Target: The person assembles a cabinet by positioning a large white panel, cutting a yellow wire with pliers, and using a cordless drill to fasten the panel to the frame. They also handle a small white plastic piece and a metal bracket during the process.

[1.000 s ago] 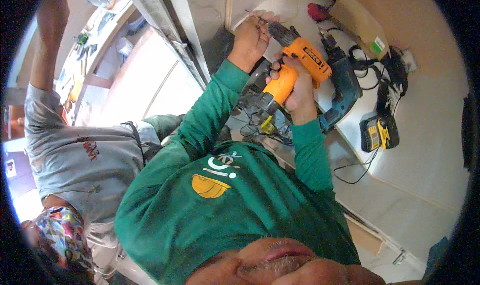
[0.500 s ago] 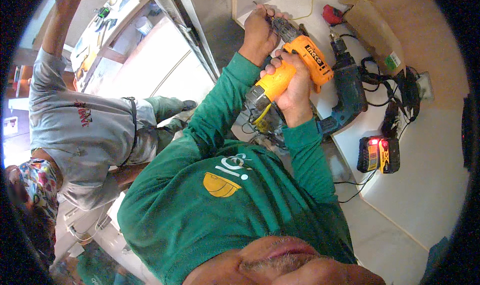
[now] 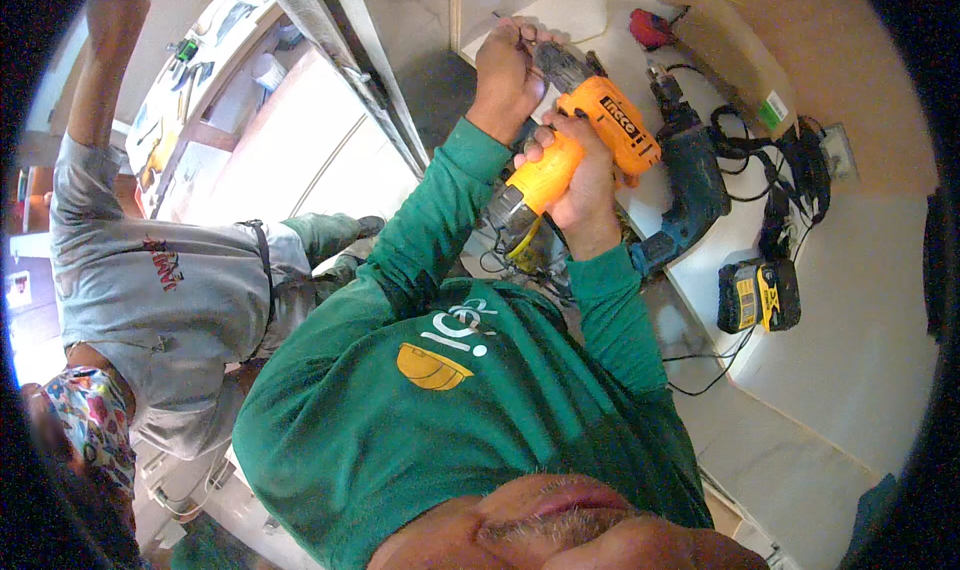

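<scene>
My right hand [image 3: 583,185] is wrapped round the handle of an orange and black cordless drill [image 3: 612,120]. The drill's chuck points up and left, toward my left hand [image 3: 508,75]. The fingers of that hand are curled in just beyond the chuck, by the edge of a white board [image 3: 610,55]. A thin dark tip shows past those fingers, but what they hold is hidden. Close on the right of the orange drill lies a dark blue and black corded drill [image 3: 690,170], its chuck pointing away from me.
A black and yellow battery charger [image 3: 760,295] sits to the right, with cables around it. Farther back are a small red and black object [image 3: 652,30] and a white wall plate [image 3: 840,152]. On the left a person in grey [image 3: 170,280] stands near a cluttered bench [image 3: 215,80].
The view has shifted slightly. Both hands keep their hold at the orange drill, with little visible movement. The red glow on the charger has gone out.
</scene>
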A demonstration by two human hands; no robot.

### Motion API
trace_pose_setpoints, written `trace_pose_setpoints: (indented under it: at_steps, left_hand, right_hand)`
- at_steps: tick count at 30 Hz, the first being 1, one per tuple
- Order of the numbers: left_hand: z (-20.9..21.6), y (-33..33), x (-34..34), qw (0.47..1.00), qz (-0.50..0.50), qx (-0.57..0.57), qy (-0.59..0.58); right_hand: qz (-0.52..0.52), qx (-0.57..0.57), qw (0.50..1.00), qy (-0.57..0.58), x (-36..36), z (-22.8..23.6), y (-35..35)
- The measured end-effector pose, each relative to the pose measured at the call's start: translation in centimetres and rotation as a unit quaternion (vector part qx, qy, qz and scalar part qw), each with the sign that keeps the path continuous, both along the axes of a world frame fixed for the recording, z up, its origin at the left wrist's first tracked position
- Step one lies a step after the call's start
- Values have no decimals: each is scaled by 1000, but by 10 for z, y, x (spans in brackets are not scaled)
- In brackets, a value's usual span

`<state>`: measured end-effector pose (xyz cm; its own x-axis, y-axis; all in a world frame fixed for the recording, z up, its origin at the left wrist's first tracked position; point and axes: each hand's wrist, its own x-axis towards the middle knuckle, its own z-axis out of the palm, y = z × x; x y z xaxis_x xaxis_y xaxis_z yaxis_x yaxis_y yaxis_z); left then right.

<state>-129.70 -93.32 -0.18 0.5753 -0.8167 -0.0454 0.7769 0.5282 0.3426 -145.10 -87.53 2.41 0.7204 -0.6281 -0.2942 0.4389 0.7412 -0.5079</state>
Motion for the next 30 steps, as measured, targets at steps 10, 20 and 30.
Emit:
trace_pose_setpoints:
  at_steps: [10,20,30]
  left_hand:
    - [4,6,8,999,-24,-6,45]
    - [8,6,-2,999,9,-13,29]
    - [5,3,1,1000,8,-10,25]
  right_hand:
    - [-7,5,1000,3,8,4,5]
    - [-24,7,1000,15,2,4,6]
    - [-12,13,1000,-12,4,6,6]
